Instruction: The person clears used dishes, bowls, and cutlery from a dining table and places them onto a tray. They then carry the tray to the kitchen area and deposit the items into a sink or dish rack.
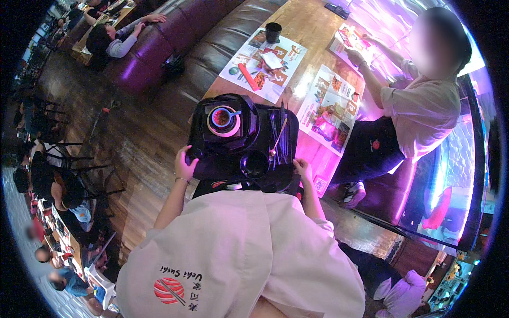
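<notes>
A black serving tray is in front of my body, its far end at the near edge of the wooden table. My left hand grips its left side, beside a small dark round dish. On the opposite side, my right hand holds the tray's edge near the corner. Stacked black dishes carry a pale-rimmed bowl with a light-blue spoon and reddish contents. A black bowl sits nearer me. Several dark sticks, probably chopsticks, lie along the right.
Printed placemats cover parts of the table, with a black cup and a red paper sleeve on one. At right, a co-worker leans over another placemat. A leather bench runs along the left, beside wooden flooring.
</notes>
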The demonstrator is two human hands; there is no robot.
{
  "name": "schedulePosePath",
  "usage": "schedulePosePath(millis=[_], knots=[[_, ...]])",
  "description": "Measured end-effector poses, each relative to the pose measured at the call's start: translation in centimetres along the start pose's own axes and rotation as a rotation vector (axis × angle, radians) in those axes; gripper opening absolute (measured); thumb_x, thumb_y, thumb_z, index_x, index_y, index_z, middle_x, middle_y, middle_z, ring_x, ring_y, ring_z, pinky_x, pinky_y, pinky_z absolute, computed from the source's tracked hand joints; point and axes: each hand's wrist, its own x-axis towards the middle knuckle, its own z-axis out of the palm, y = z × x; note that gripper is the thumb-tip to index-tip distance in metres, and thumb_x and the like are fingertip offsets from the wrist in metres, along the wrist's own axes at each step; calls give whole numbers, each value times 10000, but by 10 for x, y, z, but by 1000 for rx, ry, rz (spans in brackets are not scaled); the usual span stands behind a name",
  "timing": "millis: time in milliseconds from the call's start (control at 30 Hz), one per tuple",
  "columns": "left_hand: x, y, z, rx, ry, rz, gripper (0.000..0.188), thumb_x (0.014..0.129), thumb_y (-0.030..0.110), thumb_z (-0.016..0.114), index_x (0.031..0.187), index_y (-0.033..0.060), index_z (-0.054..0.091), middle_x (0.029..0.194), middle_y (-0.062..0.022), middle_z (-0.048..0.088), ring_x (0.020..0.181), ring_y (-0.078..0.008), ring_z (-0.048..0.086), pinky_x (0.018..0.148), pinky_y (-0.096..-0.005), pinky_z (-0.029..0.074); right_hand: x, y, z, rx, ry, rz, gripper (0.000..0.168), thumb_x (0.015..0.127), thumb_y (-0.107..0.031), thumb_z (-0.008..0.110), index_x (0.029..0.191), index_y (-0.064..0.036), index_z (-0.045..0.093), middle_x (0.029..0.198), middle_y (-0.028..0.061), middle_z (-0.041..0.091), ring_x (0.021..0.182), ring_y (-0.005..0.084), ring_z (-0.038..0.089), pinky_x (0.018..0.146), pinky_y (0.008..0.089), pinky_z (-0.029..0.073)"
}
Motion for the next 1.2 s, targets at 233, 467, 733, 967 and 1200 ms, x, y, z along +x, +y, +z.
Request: schedulePosePath(millis=[233,467,733,967,1200], knots=[[-24,-64,32,58,-126,-621,622,885,508,479,1244,1,449,1157,-255,552,1097,-387,526,948,-412,399,-2,-4,1,-32,24,-21,268,835,-281,673,914,-27,642,669,6,590,513,93,541,471,244,449],[-28,-111,51,-124,-29,-614,714,878,625,356,1120,-16,557,1114,-274,575,1089,-410,528,922,-422,405,-2,-8,2,3,-16,19,254,843,-264,667,921,-25,635,644,-6,569,487,89,528,453,244,437],[-25,-61,35,-25,-73,-621,750,874,642,343,1108,-39,554,1098,-282,579,1078,-402,540,913,-422,407,3,3,1,5,-10,12,260,843,-262,668,936,-22,627,651,-7,570,481,85,521,453,234,441],[-27,-67,40,-47,-33,-593,753,874,642,348,1108,-45,548,1090,-280,583,1065,-400,546,900,-412,413,-1,-2,0,-18,-19,41,277,840,-262,671,961,-19,619,660,1,572,498,89,529,456,234,447],[-27,-62,37,-27,-24,-609,737,873,637,359,1108,-35,550,1087,-268,588,1058,-399,550,895,-414,415,-2,-5,1,22,-22,38,266,841,-254,671,953,-19,614,650,2,568,477,89,521,440,231,436]])
